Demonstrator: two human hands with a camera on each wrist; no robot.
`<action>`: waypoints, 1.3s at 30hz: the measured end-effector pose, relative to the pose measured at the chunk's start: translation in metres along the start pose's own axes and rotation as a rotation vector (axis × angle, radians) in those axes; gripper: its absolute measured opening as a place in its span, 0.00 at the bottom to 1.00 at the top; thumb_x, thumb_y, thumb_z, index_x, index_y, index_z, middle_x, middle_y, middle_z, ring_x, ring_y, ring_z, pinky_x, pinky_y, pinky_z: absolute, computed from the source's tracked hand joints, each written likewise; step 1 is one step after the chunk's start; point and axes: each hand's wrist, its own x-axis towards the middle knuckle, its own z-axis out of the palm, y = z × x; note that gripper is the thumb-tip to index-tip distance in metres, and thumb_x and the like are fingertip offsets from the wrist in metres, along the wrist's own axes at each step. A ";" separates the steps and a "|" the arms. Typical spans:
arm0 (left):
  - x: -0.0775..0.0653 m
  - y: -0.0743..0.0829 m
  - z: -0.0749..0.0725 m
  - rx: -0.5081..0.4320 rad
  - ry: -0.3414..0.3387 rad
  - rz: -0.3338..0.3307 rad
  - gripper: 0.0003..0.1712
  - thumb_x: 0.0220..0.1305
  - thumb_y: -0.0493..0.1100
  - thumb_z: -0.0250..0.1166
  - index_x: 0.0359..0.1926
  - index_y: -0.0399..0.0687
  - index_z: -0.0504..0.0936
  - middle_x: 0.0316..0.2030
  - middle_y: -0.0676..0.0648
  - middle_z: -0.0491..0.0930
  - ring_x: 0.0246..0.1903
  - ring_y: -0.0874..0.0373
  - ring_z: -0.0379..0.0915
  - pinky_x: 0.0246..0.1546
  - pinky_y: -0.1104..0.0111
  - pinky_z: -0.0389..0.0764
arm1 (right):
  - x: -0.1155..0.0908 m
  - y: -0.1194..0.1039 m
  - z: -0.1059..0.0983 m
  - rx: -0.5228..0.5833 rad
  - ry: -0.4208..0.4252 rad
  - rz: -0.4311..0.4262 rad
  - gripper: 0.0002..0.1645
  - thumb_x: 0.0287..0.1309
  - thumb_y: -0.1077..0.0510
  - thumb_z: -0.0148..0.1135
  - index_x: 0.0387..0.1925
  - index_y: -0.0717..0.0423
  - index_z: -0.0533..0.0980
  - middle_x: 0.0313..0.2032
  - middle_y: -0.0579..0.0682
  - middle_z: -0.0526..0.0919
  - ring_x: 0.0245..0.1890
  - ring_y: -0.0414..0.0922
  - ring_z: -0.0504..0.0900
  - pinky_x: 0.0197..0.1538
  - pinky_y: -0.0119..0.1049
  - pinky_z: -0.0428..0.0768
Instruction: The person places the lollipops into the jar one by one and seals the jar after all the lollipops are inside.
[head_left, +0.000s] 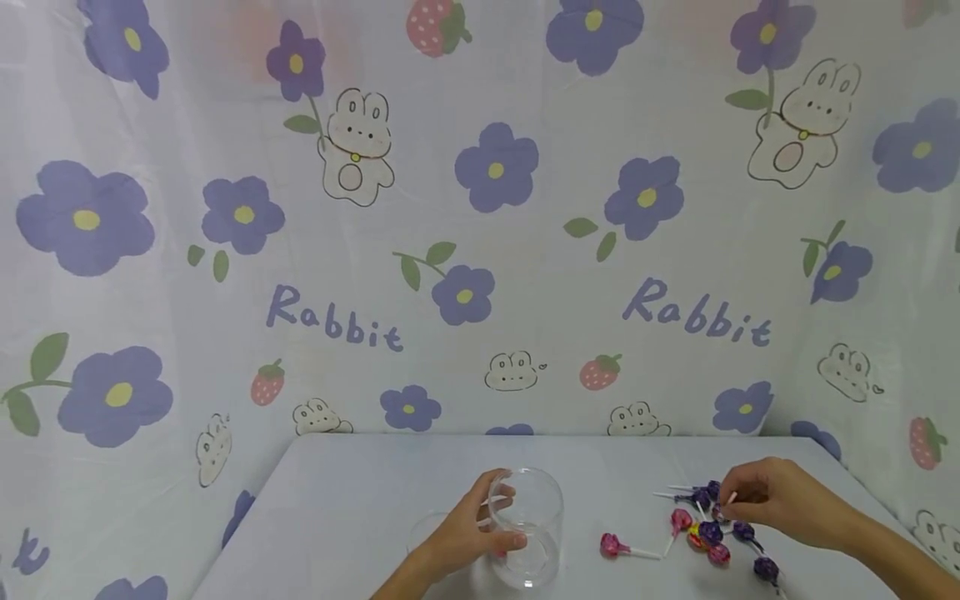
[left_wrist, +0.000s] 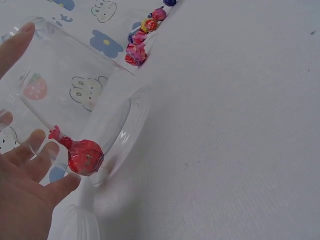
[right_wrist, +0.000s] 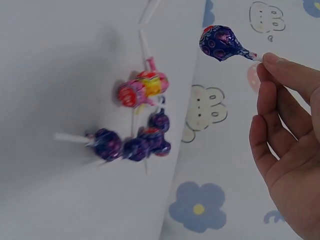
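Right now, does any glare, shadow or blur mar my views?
Head view: rather dim light, small glints on the clear jar; left wrist view: glints near the jar's base, soft shadow on the table; right wrist view: piled lollipops look blurred, the held lollipop crisper.

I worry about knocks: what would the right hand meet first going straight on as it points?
Probably the loose purple lollipops just ahead of the right hand in the head view, though height is unclear; it may pass above them.
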 end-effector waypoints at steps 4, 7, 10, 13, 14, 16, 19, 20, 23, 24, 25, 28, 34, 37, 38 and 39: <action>0.000 0.000 0.001 0.003 -0.002 0.002 0.51 0.61 0.51 0.77 0.77 0.55 0.58 0.67 0.39 0.69 0.70 0.38 0.65 0.64 0.34 0.66 | 0.011 -0.010 0.001 -0.007 0.013 -0.006 0.04 0.66 0.65 0.68 0.39 0.53 0.83 0.32 0.40 0.85 0.31 0.40 0.84 0.37 0.32 0.85; 0.000 -0.001 0.002 0.003 0.000 0.002 0.50 0.61 0.51 0.77 0.77 0.55 0.58 0.67 0.39 0.69 0.69 0.39 0.66 0.64 0.34 0.66 | 0.017 -0.017 0.002 -0.006 0.018 -0.007 0.04 0.66 0.64 0.68 0.39 0.53 0.82 0.32 0.41 0.85 0.31 0.40 0.84 0.37 0.33 0.85; 0.001 -0.003 0.001 0.003 0.003 0.000 0.50 0.61 0.50 0.77 0.77 0.56 0.58 0.67 0.39 0.70 0.69 0.39 0.66 0.64 0.35 0.67 | 0.022 -0.022 0.002 -0.002 0.020 -0.029 0.03 0.66 0.64 0.68 0.38 0.53 0.82 0.33 0.42 0.85 0.32 0.40 0.84 0.37 0.33 0.85; 0.001 -0.004 0.001 0.003 0.005 -0.003 0.49 0.62 0.50 0.77 0.77 0.56 0.58 0.67 0.39 0.70 0.69 0.39 0.66 0.64 0.35 0.67 | 0.027 -0.025 0.002 0.005 0.017 -0.043 0.03 0.67 0.63 0.68 0.38 0.53 0.82 0.33 0.42 0.85 0.32 0.41 0.84 0.38 0.33 0.86; 0.001 -0.004 0.001 0.002 0.004 -0.001 0.49 0.62 0.50 0.77 0.77 0.56 0.58 0.67 0.39 0.69 0.69 0.39 0.66 0.64 0.35 0.66 | 0.029 -0.026 0.002 0.008 0.016 -0.044 0.03 0.67 0.63 0.68 0.38 0.53 0.82 0.33 0.42 0.85 0.32 0.41 0.84 0.38 0.33 0.86; 0.001 -0.003 0.000 0.001 0.002 0.001 0.50 0.62 0.50 0.77 0.77 0.55 0.58 0.67 0.38 0.69 0.69 0.39 0.66 0.64 0.35 0.66 | 0.031 -0.029 0.002 0.013 0.014 -0.047 0.03 0.67 0.63 0.68 0.38 0.53 0.82 0.33 0.42 0.85 0.32 0.41 0.85 0.39 0.33 0.86; 0.001 -0.003 0.000 -0.003 0.000 0.001 0.50 0.62 0.50 0.77 0.77 0.54 0.58 0.66 0.38 0.70 0.69 0.39 0.66 0.64 0.34 0.66 | 0.035 -0.033 0.003 0.010 0.018 -0.046 0.02 0.66 0.63 0.68 0.38 0.53 0.82 0.33 0.43 0.85 0.32 0.41 0.84 0.38 0.33 0.86; 0.002 -0.003 0.000 -0.003 0.000 0.000 0.50 0.62 0.50 0.77 0.77 0.54 0.58 0.66 0.38 0.70 0.69 0.39 0.66 0.64 0.34 0.66 | 0.036 -0.035 0.003 0.011 0.019 -0.041 0.03 0.66 0.63 0.69 0.38 0.53 0.82 0.33 0.43 0.85 0.31 0.41 0.84 0.38 0.33 0.86; 0.002 -0.004 0.000 -0.004 0.001 -0.005 0.49 0.62 0.50 0.76 0.77 0.54 0.58 0.66 0.38 0.70 0.69 0.39 0.66 0.64 0.34 0.66 | 0.039 -0.040 0.004 0.004 0.023 -0.034 0.03 0.66 0.61 0.70 0.39 0.54 0.82 0.33 0.43 0.85 0.31 0.41 0.84 0.38 0.33 0.85; 0.002 -0.004 0.000 -0.004 0.002 -0.007 0.49 0.62 0.50 0.77 0.77 0.54 0.58 0.66 0.39 0.70 0.69 0.39 0.66 0.64 0.34 0.67 | 0.040 -0.041 0.005 0.004 0.024 -0.032 0.03 0.66 0.60 0.70 0.39 0.54 0.82 0.33 0.43 0.85 0.32 0.42 0.84 0.38 0.33 0.85; 0.002 -0.004 0.000 -0.002 0.003 -0.008 0.49 0.62 0.50 0.77 0.77 0.54 0.58 0.66 0.39 0.70 0.69 0.39 0.66 0.64 0.34 0.67 | 0.041 -0.043 0.005 0.001 0.025 -0.030 0.04 0.65 0.60 0.70 0.39 0.54 0.82 0.33 0.43 0.85 0.32 0.42 0.84 0.38 0.33 0.85; 0.002 -0.004 0.000 -0.003 0.003 -0.008 0.50 0.62 0.50 0.77 0.77 0.54 0.58 0.66 0.39 0.70 0.69 0.39 0.66 0.64 0.35 0.67 | 0.046 -0.049 0.006 -0.011 0.029 -0.041 0.03 0.65 0.60 0.71 0.38 0.54 0.82 0.33 0.42 0.85 0.31 0.41 0.84 0.38 0.34 0.85; 0.002 -0.002 -0.001 0.003 0.007 -0.020 0.49 0.62 0.50 0.77 0.77 0.55 0.58 0.66 0.39 0.70 0.69 0.39 0.66 0.63 0.35 0.68 | 0.059 -0.058 0.009 -0.043 0.036 -0.112 0.03 0.66 0.62 0.70 0.37 0.51 0.82 0.32 0.40 0.84 0.31 0.39 0.83 0.36 0.33 0.85; 0.002 -0.001 -0.001 0.007 0.006 -0.021 0.49 0.63 0.50 0.76 0.77 0.55 0.58 0.66 0.39 0.70 0.69 0.39 0.66 0.63 0.35 0.68 | 0.068 -0.064 0.011 -0.050 0.037 -0.151 0.03 0.66 0.63 0.69 0.37 0.51 0.82 0.31 0.39 0.84 0.31 0.39 0.84 0.37 0.33 0.85; 0.002 -0.001 -0.001 0.008 0.005 -0.020 0.49 0.63 0.50 0.76 0.77 0.55 0.58 0.66 0.39 0.70 0.69 0.39 0.66 0.63 0.35 0.68 | 0.071 -0.067 0.012 -0.054 0.037 -0.157 0.03 0.66 0.63 0.69 0.37 0.51 0.83 0.31 0.39 0.84 0.31 0.39 0.84 0.38 0.33 0.85; 0.002 -0.001 -0.001 0.009 0.004 -0.018 0.49 0.63 0.50 0.76 0.77 0.55 0.58 0.66 0.39 0.70 0.69 0.39 0.66 0.63 0.35 0.68 | 0.074 -0.069 0.013 -0.058 0.039 -0.160 0.03 0.66 0.62 0.69 0.37 0.51 0.83 0.32 0.38 0.84 0.31 0.39 0.84 0.39 0.33 0.85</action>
